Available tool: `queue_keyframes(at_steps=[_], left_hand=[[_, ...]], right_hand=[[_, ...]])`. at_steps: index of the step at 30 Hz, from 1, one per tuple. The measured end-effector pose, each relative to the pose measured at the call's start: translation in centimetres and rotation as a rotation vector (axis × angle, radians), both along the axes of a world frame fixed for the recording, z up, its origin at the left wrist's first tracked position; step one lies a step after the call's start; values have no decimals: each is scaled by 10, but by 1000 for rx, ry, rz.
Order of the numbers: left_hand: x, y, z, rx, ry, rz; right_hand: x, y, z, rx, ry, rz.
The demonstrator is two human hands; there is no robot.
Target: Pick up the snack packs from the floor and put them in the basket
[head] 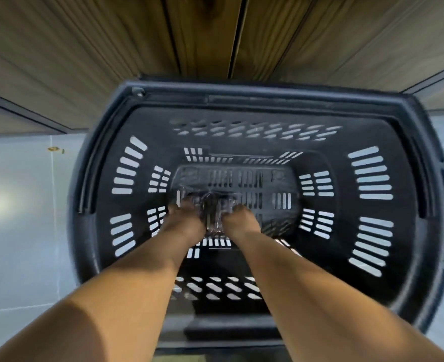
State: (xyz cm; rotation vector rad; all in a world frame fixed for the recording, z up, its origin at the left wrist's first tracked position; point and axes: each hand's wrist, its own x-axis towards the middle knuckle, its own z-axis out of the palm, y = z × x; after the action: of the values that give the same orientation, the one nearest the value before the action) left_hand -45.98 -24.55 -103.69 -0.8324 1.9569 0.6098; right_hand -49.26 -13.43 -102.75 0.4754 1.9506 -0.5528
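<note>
One dark slotted plastic basket (pixel 268 96), viewed from above, on pale tiled floor (pixel 19 231); wood panelling (pixel 85 48) behind. Both arms reaching down inside. Left hand (pixel 186 222) and right hand (pixel 241 222) each gripping a side of the clear-wrapped snack packs (pixel 213 212), low at the basket bottom. Judged: delivery under way, release not yet made. No other packs visible inside. Small yellowish scrap (pixel 55 149) on floor at left, too small to identify. No brand or writing legible; wrapper blurred.

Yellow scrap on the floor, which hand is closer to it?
Left. The left hand grips the packs in the basket on the scrap's side; the right hand grips them from the far side.
</note>
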Motion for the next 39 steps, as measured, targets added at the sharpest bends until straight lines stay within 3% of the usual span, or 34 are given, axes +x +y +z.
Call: queue_keyframes(at_steps=[5,12,15,20,26,31,35,39], left_hand=[[-10,-9,84,-13,116,-39],[-44,-12,220,13,155,-132],[-50,-9,297,92,196,-39],[-22,-10,428,56,570,231],[12,-17,563,27,794,414],[19,-12,670,3,974,355],[35,1,741,-69,1105,324],[66,13,791,-186,1189,437]], right_hand=[[-14,0,84,-144,124,-79],[-34,-18,212,-242,264,6],[-29,-24,294,-385,368,-200],[-8,-18,435,-564,607,-294],[-6,1,578,-679,767,-204],[-12,19,674,-778,798,-147],[-15,29,733,-835,811,-1],[-9,37,781,-906,827,191]])
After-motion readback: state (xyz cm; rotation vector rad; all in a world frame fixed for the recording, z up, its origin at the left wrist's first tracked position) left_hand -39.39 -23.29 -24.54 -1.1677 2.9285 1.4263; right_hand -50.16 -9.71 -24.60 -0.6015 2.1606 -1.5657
